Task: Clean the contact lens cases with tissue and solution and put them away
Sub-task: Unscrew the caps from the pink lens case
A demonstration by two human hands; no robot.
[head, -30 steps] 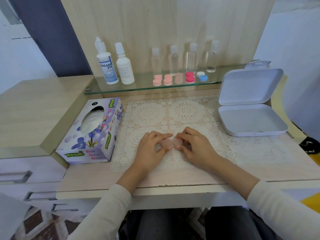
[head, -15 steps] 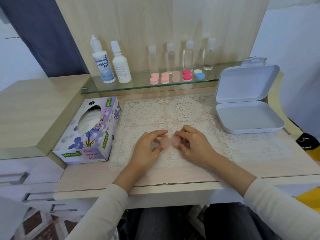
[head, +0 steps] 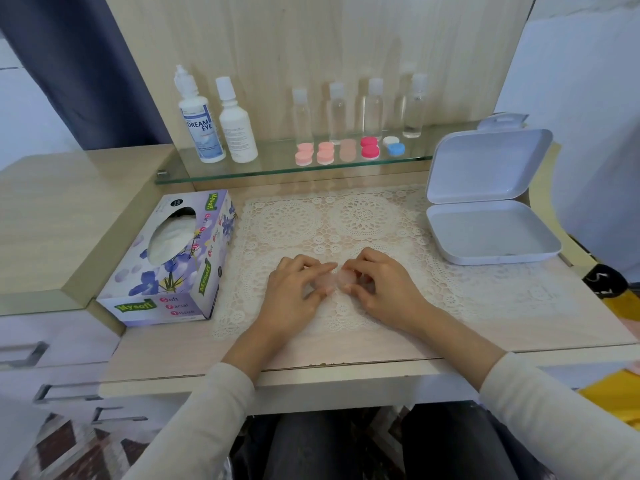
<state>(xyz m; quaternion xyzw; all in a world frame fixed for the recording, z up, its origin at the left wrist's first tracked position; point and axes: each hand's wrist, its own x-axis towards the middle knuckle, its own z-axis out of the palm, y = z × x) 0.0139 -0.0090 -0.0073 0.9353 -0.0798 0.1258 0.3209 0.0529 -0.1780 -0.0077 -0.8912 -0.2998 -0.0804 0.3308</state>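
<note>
A pale pink contact lens case point(head: 335, 280) lies on the lace mat point(head: 363, 220) in the middle of the table. My left hand point(head: 294, 292) pinches its left cup and my right hand point(head: 381, 289) pinches its right cup. Several more lens cases point(head: 325, 153), pink, red and blue-white, sit in a row on the glass shelf point(head: 277, 171). Two solution bottles point(head: 201, 116) stand at the shelf's left. A tissue box point(head: 173, 258) lies left of the mat. An open white storage box point(head: 491, 233) sits at the right.
Several small clear bottles point(head: 372, 109) stand at the back of the glass shelf. A raised wooden counter point(head: 62, 216) lies to the left, with drawers point(head: 31, 355) below it. The table's front edge runs just under my wrists.
Both hands stay on the pale pink case; the fingers shift slightly on its cups. The camera has tilted a little.
</note>
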